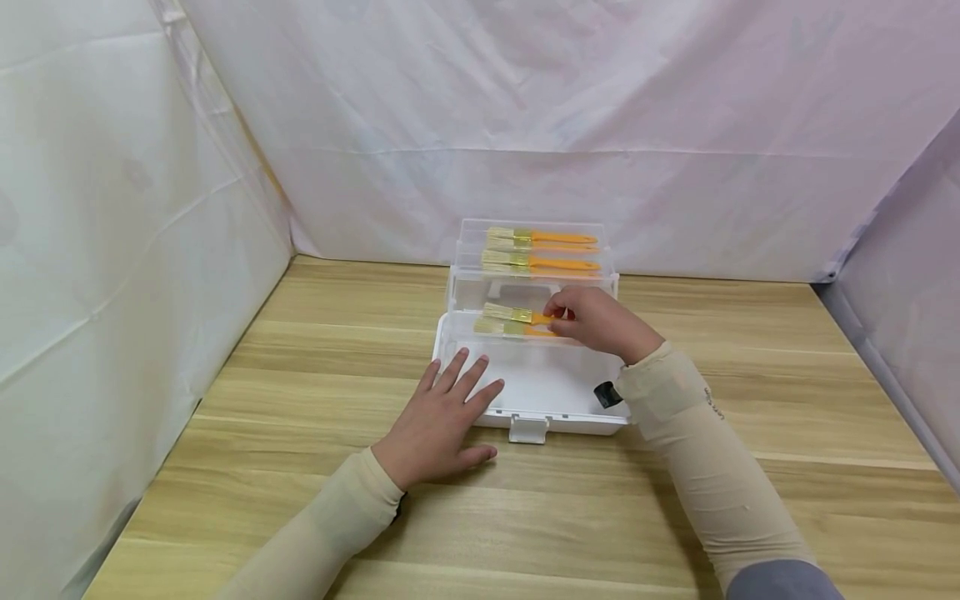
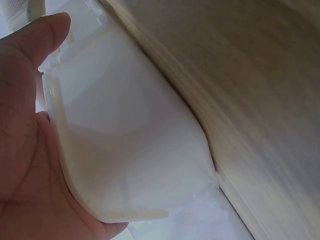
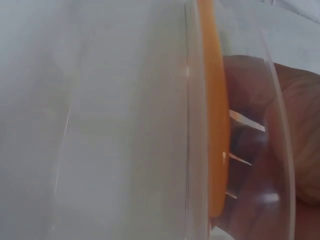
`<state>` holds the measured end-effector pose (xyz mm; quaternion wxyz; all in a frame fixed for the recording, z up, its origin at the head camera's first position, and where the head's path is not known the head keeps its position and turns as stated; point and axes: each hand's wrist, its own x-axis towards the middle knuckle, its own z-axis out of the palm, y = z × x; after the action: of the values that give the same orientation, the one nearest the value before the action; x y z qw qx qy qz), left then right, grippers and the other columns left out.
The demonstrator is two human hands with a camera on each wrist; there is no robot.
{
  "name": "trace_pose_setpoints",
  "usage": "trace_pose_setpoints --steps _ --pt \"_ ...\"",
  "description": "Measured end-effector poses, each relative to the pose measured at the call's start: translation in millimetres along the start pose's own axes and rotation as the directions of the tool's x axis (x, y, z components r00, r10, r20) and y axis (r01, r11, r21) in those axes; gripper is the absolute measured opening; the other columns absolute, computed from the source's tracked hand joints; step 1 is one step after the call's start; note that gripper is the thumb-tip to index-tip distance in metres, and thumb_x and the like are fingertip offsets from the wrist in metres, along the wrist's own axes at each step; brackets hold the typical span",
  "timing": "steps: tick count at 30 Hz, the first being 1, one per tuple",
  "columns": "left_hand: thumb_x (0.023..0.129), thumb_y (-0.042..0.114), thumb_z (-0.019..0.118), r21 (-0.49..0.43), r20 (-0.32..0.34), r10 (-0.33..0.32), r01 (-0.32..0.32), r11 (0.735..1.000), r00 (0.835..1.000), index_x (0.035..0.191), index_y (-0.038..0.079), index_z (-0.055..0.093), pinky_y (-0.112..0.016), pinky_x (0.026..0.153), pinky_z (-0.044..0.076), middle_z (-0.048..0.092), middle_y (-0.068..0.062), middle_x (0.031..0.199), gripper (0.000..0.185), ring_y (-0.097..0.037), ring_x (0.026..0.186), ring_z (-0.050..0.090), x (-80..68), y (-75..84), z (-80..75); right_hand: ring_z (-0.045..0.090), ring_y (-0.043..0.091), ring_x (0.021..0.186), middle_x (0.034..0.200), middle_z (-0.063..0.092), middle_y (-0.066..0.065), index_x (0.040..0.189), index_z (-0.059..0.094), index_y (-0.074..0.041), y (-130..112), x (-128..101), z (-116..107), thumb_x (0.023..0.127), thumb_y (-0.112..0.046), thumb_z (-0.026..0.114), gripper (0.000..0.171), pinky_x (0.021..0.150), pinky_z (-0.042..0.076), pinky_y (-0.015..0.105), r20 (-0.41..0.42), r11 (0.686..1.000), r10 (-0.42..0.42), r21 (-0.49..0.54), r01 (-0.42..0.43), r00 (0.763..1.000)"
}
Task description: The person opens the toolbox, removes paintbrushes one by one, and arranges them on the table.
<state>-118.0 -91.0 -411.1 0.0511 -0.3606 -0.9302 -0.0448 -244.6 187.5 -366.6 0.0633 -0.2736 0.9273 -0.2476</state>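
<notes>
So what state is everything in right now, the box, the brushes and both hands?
Storage box: open, its clear tiers stepped back, standing on the wooden table.
Front latch: undone, hanging down.
Upper brushes: lying flat in the clear trays, untouched.
Lower brushes: lying at the back of the white base, orange handles under the fingers.
Left hand: flat, fingers spread, pressing the box's front left corner.
Right hand: curled, pinching a lower brush handle.

We see the head view bright and evenly lit, with soft light through the white cloth walls [image 1: 525,125] and only faint shadows under the arms on the worktop [image 1: 675,517]. Both wrist views are close and soft: the wood grain is smeared with blur, and the clear plastic [image 3: 240,150] distorts what lies behind it.
</notes>
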Motion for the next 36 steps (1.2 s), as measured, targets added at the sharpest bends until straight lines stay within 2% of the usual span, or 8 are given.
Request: trace_pose_setpoints --steps 9,20,36 --pt "0.084 0.059 0.069 0.002 -0.001 0.0 0.0 1.0 1.0 0.151 0.02 0.043 -0.061 0.114 0.018 0.03 -0.013 0.16 0.082 -0.037 0.149 0.014 -0.4 0.4 -1.8 0.054 0.019 0.076 0.086 0.063 0.0 0.098 0.074 -0.009 0.9 0.4 1.2 0.09 -0.007 0.07 0.009 0.068 0.047 0.035 -0.003 1.0 -0.018 -0.02 0.018 1.0" --pt "0.083 0.059 0.069 0.005 0.009 -0.005 0.005 1.0 1.0 0.151 0.02 0.042 -0.06 0.114 0.018 0.028 -0.012 0.16 0.082 -0.037 0.15 0.013 -0.2 0.1 -0.7 0.052 0.018 0.073 0.086 0.061 0.0 0.097 0.072 -0.01 2.6 -2.1 2.7 0.091 -0.008 0.066 0.008 0.067 0.047 0.034 -0.053 0.997 -0.078 -0.022 0.077 0.996" --pt "0.083 0.059 0.069 0.0 0.003 0.009 -0.009 1.0 1.0 0.152 0.02 0.042 -0.061 0.114 0.018 0.028 -0.012 0.16 0.083 -0.037 0.15 0.013 -0.5 0.1 -0.2 0.053 0.019 0.077 0.09 0.064 0.001 0.098 0.073 -0.01 1.6 -6.1 0.2 0.091 -0.006 0.067 0.01 0.07 0.048 0.035 -0.079 0.995 -0.086 0.041 0.09 0.993"
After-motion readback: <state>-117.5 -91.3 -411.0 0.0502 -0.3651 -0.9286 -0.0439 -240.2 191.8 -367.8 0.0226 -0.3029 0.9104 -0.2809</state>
